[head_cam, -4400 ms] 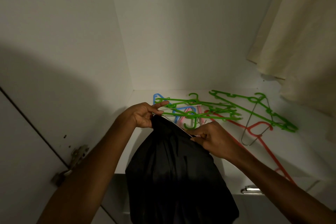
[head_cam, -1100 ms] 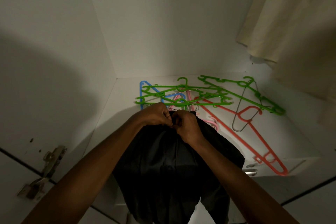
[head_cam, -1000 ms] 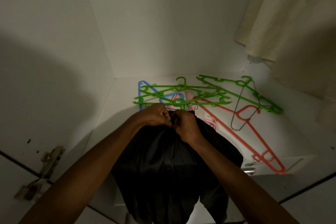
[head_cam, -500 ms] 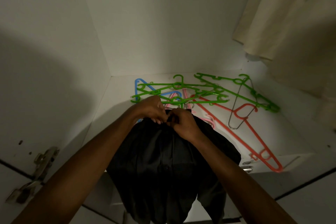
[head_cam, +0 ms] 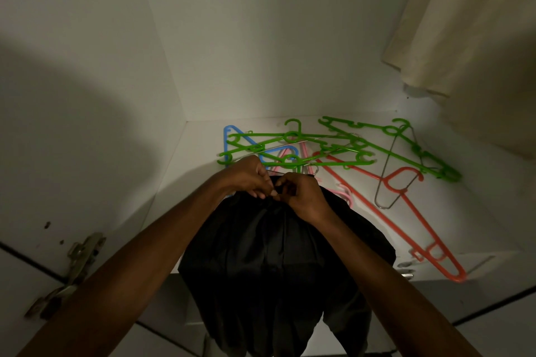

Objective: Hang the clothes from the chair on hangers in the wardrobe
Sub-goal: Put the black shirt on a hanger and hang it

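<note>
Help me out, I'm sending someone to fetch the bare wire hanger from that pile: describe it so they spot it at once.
Look on the white wardrobe shelf, right of the black garment that both hands grip. The wire hanger lies in the pile's right part, between a long green hanger and the orange hanger. It alone is thin grey metal; its neighbours are coloured plastic.
</note>
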The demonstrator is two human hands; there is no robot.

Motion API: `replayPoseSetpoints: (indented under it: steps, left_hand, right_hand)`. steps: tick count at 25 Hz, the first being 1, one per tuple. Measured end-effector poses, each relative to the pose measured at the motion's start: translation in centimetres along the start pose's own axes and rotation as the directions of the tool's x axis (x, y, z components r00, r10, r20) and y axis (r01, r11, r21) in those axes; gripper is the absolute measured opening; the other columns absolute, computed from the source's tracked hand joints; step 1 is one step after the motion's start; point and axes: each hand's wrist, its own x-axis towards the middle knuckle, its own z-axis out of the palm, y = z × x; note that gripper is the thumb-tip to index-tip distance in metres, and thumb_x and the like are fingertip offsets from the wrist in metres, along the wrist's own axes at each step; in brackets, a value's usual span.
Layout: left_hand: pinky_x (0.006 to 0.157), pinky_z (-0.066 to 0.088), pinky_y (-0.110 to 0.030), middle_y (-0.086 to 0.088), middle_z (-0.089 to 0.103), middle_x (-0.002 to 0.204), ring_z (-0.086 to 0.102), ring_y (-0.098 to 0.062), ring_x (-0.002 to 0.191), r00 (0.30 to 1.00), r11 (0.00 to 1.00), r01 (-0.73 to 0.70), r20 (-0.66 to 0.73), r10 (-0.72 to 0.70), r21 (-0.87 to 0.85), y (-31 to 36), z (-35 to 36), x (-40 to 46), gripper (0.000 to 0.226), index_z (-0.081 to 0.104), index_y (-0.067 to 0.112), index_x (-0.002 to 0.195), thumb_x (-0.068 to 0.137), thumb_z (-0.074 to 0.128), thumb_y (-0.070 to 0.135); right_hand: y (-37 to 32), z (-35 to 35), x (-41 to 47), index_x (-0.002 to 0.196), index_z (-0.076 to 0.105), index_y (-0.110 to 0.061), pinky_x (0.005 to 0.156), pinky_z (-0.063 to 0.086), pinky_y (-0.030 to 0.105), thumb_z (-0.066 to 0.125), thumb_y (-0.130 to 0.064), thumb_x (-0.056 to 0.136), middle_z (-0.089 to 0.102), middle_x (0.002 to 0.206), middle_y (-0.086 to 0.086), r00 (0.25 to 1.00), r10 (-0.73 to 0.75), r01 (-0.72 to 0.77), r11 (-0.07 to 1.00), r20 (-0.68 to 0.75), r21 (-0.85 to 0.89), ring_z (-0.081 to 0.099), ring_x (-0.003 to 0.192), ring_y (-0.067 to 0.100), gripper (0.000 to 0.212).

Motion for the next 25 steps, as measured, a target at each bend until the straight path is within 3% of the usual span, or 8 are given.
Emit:
replayPoseSetpoints:
  steps: [5, 9, 13, 21, 25]
  left_hand:
    - [0.073, 0.059, -0.034, -0.017, 0.075, 0.078, 0.068, -0.017, 0.068, 0.999, 0.997, -0.019, -0.035, 0.021, 0.073, -0.2, 0.8, 0.3, 0.015, 0.078, 0.001, 0.085, 0.075, 0.085, 0.01]
    - [0.069, 0.055, -0.028, -0.006, 0.07, 0.072, 0.065, -0.012, 0.068, 0.996, 0.989, 0.036, 0.071, -0.047, 0.143, 0.9, 0.8, 0.9, 0.013, 0.075, 0.003, 0.087, 0.08, 0.082, 0.012]
    - [0.073, 0.055, -0.026, -0.005, 0.068, 0.077, 0.064, -0.013, 0.074, 0.986, 0.994, 0.01, 0.162, -0.027, 0.105, 1.2, 0.0, 0.7, 0.008, 0.073, 0.011, 0.082, 0.086, 0.08, 0.011]
    - [0.074, 0.06, -0.027, -0.002, 0.072, 0.079, 0.069, -0.012, 0.073, 0.978, 0.985, -0.114, 0.189, 0.089, 0.125, 0.1, -0.2, 0.3, 0.006, 0.074, 0.011, 0.089, 0.088, 0.079, 0.014]
    - [0.075, 0.059, -0.029, -0.003, 0.072, 0.079, 0.069, -0.011, 0.072, 0.974, 0.962, -0.144, 0.203, 0.097, 0.231, 0.1, -0.1, 0.3, 0.007, 0.071, 0.017, 0.088, 0.09, 0.077, 0.019]
  right_hand:
    - [0.0, 0.0, 0.0, 0.093, 0.076, -0.009, 0.061, 0.049, 0.018, 0.086, -0.004, 0.075, 0.073, 0.074, 0.004, 1.0, 0.0, 0.0, 1.0, 0.002, 0.007, 0.059, 0.059, 0.002, 0.022]
    - [0.0, -0.1, -0.1, 0.091, 0.075, -0.007, 0.066, 0.054, 0.031, 0.084, -0.002, 0.076, 0.074, 0.078, 0.006, 1.0, 0.004, -0.004, 1.0, -0.015, -0.001, 0.066, 0.066, 0.014, 0.019]
    - [-0.2, 0.2, -0.2, 0.091, 0.074, -0.005, 0.065, 0.054, 0.033, 0.083, -0.003, 0.077, 0.073, 0.077, 0.008, 0.999, 0.008, -0.008, 1.0, -0.032, -0.01, 0.063, 0.066, 0.014, 0.017]
    - [-0.4, -0.3, 0.0, 0.1, 0.078, -0.009, 0.072, 0.052, 0.033, 0.08, -0.003, 0.077, 0.073, 0.091, 0.009, 1.0, 0.002, -0.001, 0.998, 0.022, -0.065, 0.067, 0.08, 0.022, 0.024]
    - [-0.4, -0.2, -0.1, 0.102, 0.078, -0.008, 0.067, 0.049, 0.027, 0.076, -0.002, 0.08, 0.071, 0.09, 0.007, 0.999, -0.023, 0.026, 0.995, 0.032, -0.099, 0.062, 0.077, 0.016, 0.023]
